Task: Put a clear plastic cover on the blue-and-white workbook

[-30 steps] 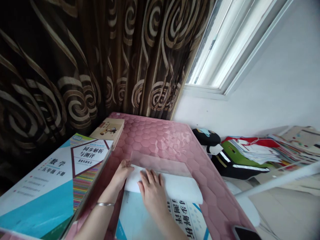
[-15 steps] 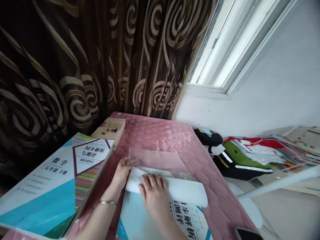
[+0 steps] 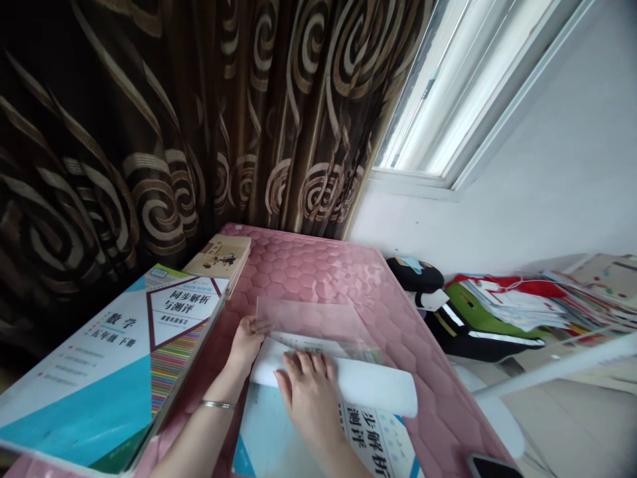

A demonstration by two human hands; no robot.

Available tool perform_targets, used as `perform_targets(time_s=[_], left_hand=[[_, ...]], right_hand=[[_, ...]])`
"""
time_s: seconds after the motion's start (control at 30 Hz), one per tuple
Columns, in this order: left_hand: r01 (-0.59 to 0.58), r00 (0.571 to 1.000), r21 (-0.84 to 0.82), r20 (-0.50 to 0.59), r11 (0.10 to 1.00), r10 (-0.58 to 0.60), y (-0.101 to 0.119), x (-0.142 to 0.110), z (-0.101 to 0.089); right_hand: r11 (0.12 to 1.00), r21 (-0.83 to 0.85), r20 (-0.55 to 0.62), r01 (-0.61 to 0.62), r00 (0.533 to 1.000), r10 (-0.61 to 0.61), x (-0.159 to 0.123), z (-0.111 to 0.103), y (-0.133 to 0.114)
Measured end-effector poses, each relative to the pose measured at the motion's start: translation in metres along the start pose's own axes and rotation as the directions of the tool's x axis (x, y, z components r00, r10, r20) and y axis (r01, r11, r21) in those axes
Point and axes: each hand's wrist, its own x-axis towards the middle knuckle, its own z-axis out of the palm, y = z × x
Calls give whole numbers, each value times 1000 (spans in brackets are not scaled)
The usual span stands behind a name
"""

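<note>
A white and blue workbook (image 3: 279, 425) lies in front of me, its front cover (image 3: 371, 385) bent back in a white curl. My right hand (image 3: 311, 388) presses on that curl with fingers stretched out. A clear plastic book cover (image 3: 313, 312) reaches past the workbook's far edge onto the pink surface. At its left edge, my left hand (image 3: 247, 343) pinches the plastic, fingers bent; a silver bracelet circles the wrist. To the left lies another large workbook (image 3: 109, 372) with a blue and striped cover, atop a stack.
Small beige books (image 3: 221, 255) sit behind the left stack. A patterned dark curtain (image 3: 239, 119) hangs at the pink padded surface's (image 3: 288, 265) far side. A phone (image 3: 492, 467) rests near its right edge. Beyond are a green-and-black bag (image 3: 478, 315), papers and a white pole (image 3: 557, 362).
Little differs: the curled cover has shifted slightly to the right and down. My left hand's fingers have drawn closer together at the plastic's edge. The right hand stays on the curl.
</note>
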Motion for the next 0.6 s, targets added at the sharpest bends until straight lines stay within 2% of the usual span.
perform_targets(time_s=[0.33,0.5,0.6], left_hand=[[-56,998,109,26,992,53,0,-1,1],[-45,998,230,-27,972,52,1,-3,1],[-46,999,246,29,968,40,1,-4,0]], right_hand=[[1000,4,-4,-19,1000,19,3,5,2],[999,-9,-22,-42,999,42,9,12,4],[999,2,-30,-41,999,41,11,13,4]])
